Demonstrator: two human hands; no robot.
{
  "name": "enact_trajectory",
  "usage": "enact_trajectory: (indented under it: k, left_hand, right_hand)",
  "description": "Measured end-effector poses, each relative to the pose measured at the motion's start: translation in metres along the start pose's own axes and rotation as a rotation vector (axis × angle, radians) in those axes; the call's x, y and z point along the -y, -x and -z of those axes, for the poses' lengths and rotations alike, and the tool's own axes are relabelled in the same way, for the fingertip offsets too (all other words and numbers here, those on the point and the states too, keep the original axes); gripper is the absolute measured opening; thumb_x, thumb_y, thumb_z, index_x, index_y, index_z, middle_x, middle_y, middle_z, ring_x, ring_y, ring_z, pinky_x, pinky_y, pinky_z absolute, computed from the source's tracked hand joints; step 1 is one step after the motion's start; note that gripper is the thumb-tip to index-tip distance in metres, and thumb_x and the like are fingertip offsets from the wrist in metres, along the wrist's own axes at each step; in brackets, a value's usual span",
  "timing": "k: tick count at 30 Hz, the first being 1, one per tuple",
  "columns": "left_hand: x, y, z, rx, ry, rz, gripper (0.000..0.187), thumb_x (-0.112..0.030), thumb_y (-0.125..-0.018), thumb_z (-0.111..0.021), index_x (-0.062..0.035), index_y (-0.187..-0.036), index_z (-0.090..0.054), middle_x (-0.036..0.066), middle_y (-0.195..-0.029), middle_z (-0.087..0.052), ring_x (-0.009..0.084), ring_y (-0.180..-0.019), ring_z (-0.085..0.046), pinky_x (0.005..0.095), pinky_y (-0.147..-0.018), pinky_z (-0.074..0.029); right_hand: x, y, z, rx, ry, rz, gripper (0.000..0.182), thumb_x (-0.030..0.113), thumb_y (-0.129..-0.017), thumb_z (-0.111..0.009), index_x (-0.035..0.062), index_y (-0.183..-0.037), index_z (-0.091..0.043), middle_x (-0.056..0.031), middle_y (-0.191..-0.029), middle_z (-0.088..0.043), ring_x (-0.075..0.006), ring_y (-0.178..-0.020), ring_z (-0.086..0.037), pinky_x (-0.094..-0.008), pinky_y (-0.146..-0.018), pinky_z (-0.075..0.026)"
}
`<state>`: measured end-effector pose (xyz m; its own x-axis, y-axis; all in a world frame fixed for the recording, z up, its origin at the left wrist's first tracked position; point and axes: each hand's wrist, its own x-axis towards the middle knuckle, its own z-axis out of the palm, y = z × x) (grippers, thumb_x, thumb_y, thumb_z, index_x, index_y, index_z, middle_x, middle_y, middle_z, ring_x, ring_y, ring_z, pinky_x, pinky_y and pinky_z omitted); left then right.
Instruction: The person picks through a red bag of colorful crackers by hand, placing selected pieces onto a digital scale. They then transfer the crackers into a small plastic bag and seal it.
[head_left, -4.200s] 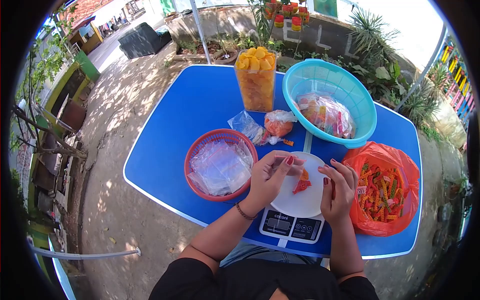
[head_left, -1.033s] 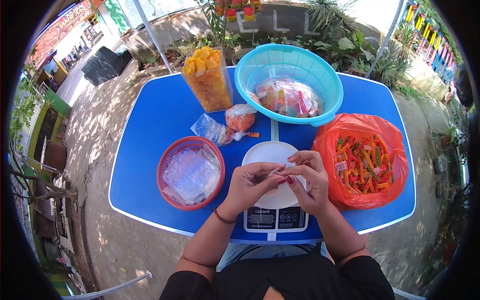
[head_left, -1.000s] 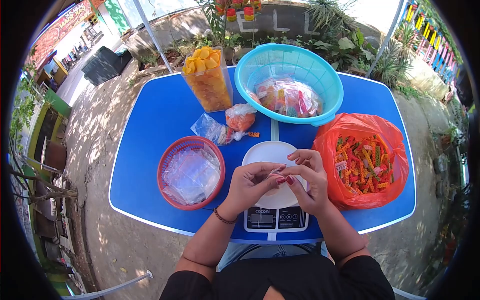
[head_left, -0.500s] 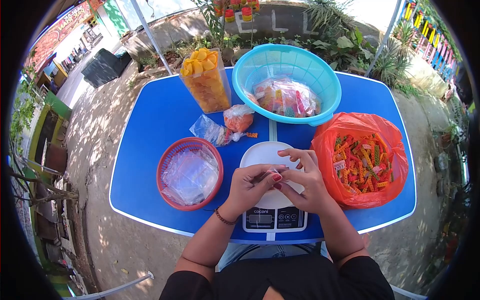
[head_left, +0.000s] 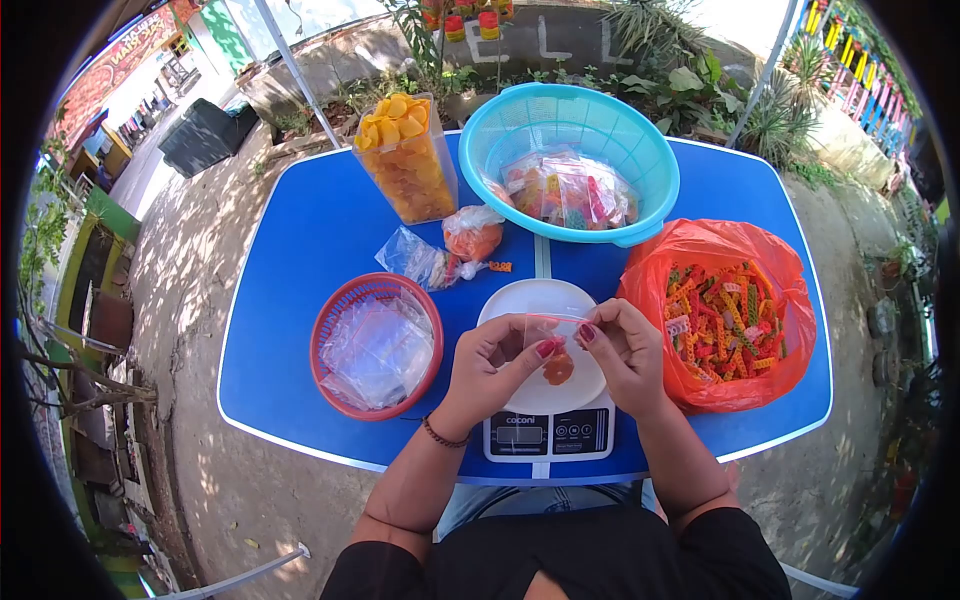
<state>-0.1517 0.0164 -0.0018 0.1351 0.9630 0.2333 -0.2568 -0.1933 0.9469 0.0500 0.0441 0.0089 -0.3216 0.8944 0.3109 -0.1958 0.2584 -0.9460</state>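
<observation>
A small clear zip bag (head_left: pixel 556 328) is stretched between my two hands, with something orange-red (head_left: pixel 558 370) showing at its lower part. My left hand (head_left: pixel 498 362) pinches the bag's left side between thumb and fingers. The right side is pinched by my right hand (head_left: pixel 630 352), near the reddish strip along the top. Below them is a white kitchen scale (head_left: pixel 549 437) with a round white plate (head_left: pixel 510 300) on it. The bag overlaps the plate in this view.
A red basket (head_left: pixel 318 355) of clear bags stands left. Behind are a tub of yellow chips (head_left: pixel 412 165), small knotted bags (head_left: pixel 470 235) and a turquoise basket (head_left: pixel 625 232) of filled packets. At right, a red plastic bag (head_left: pixel 650 265) holds colourful ladder-shaped crackers. All stand on a blue table (head_left: pixel 270 270).
My hands have moved apart, and the bag that was bunched between my fingers is now spread upright. The orange-red contents have come into view. The view has shifted slightly.
</observation>
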Motion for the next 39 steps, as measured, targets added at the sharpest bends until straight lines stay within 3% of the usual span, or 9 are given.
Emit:
enact_trajectory:
  k: [11, 14, 17, 19, 25, 28, 31, 34, 39]
  left_hand:
    - [0.000, -0.006, -0.006, -0.064, -0.198, -0.214, 0.015, -0.007, -0.101, -0.065, 0.0016, -0.113, -0.069, 0.014, -0.110, -0.076, 0.0158, -0.095, -0.074, 0.0292, -0.083, -0.059]
    - [-0.003, -0.004, -0.001, -0.028, -0.374, -0.249, 0.013, -0.006, -0.101, -0.064, 0.0026, -0.110, -0.067, 0.017, -0.113, -0.074, 0.0202, -0.104, -0.072, 0.0339, -0.092, -0.057]
    - [0.003, -0.005, -0.004, -0.078, -0.339, -0.326, 0.011, -0.006, -0.098, -0.069, 0.0010, -0.106, -0.072, 0.012, -0.104, -0.076, 0.0140, -0.090, -0.074, 0.0274, -0.078, -0.059]
    - [0.001, -0.003, -0.005, -0.080, -0.296, -0.239, 0.012, -0.006, -0.098, -0.069, 0.0010, -0.107, -0.072, 0.010, -0.101, -0.075, 0.0124, -0.087, -0.073, 0.0256, -0.075, -0.059]
    - [0.002, 0.000, -0.004, -0.110, -0.207, -0.102, 0.013, -0.007, -0.098, -0.070, 0.0014, -0.109, -0.070, 0.007, -0.094, -0.074, 0.0088, -0.080, -0.072, 0.0220, -0.067, -0.058]
    - [0.001, -0.001, -0.005, -0.118, -0.176, -0.078, 0.014, -0.008, -0.099, -0.070, 0.0021, -0.109, -0.070, 0.007, -0.093, -0.074, 0.0091, -0.079, -0.072, 0.0221, -0.067, -0.059]
    - [0.000, -0.001, -0.005, -0.127, -0.159, -0.076, 0.016, -0.009, -0.099, -0.070, 0.0029, -0.108, -0.069, 0.008, -0.092, -0.074, 0.0101, -0.080, -0.073, 0.0226, -0.068, -0.060]
    - [0.000, -0.001, -0.006, -0.129, -0.136, -0.081, 0.016, -0.010, -0.099, -0.070, 0.0033, -0.108, -0.068, 0.008, -0.093, -0.074, 0.0110, -0.081, -0.074, 0.0233, -0.069, -0.060]
    - [0.004, 0.000, -0.005, -0.102, -0.193, -0.122, 0.012, -0.008, -0.098, -0.070, 0.0019, -0.105, -0.069, 0.008, -0.093, -0.075, 0.0119, -0.081, -0.074, 0.0247, -0.071, -0.060]
  right_hand:
    - [0.002, -0.001, 0.003, 0.023, 0.293, 0.238, 0.004, -0.002, -0.094, -0.063, -0.0030, -0.097, -0.061, -0.0081, -0.093, -0.061, -0.0087, -0.082, -0.056, -0.0220, -0.074, -0.044]
    - [0.008, -0.004, 0.002, 0.010, 0.342, 0.313, 0.005, -0.001, -0.091, -0.065, -0.0029, -0.095, -0.062, -0.0095, -0.090, -0.062, -0.0104, -0.079, -0.057, -0.0233, -0.071, -0.044]
    - [0.008, -0.007, -0.001, 0.005, 0.362, 0.355, 0.006, -0.001, -0.088, -0.067, -0.0023, -0.092, -0.063, -0.0102, -0.089, -0.064, -0.0142, -0.078, -0.060, -0.0260, -0.070, -0.047]
    - [0.003, -0.006, -0.002, 0.016, 0.351, 0.349, 0.006, -0.002, -0.085, -0.070, -0.0014, -0.090, -0.066, -0.0096, -0.087, -0.066, -0.0182, -0.077, -0.062, -0.0292, -0.070, -0.051]
    - [0.002, -0.004, -0.002, -0.052, 0.300, 0.241, 0.006, 0.000, -0.085, -0.069, -0.0003, -0.089, -0.065, -0.0073, -0.084, -0.065, -0.0147, -0.073, -0.058, -0.0285, -0.068, -0.046]
    - [0.001, -0.001, 0.003, 0.016, 0.303, 0.200, 0.005, -0.001, -0.093, -0.064, -0.0022, -0.096, -0.060, -0.0062, -0.090, -0.059, -0.0081, -0.080, -0.055, -0.0213, -0.073, -0.042]
    - [0.000, -0.001, 0.002, 0.000, 0.267, 0.191, 0.005, -0.001, -0.093, -0.063, -0.0021, -0.097, -0.060, -0.0051, -0.091, -0.058, -0.0067, -0.079, -0.053, -0.0203, -0.072, -0.041]
    - [0.000, -0.001, -0.001, -0.081, 0.228, 0.158, 0.004, 0.002, -0.090, -0.068, 0.0005, -0.091, -0.065, -0.0054, -0.083, -0.064, -0.0120, -0.073, -0.056, -0.0269, -0.069, -0.044]
    - [-0.001, -0.003, -0.003, -0.049, 0.272, 0.210, 0.007, 0.000, -0.085, -0.070, 0.0007, -0.091, -0.066, -0.0085, -0.084, -0.065, -0.0162, -0.073, -0.059, -0.0276, -0.070, -0.045]
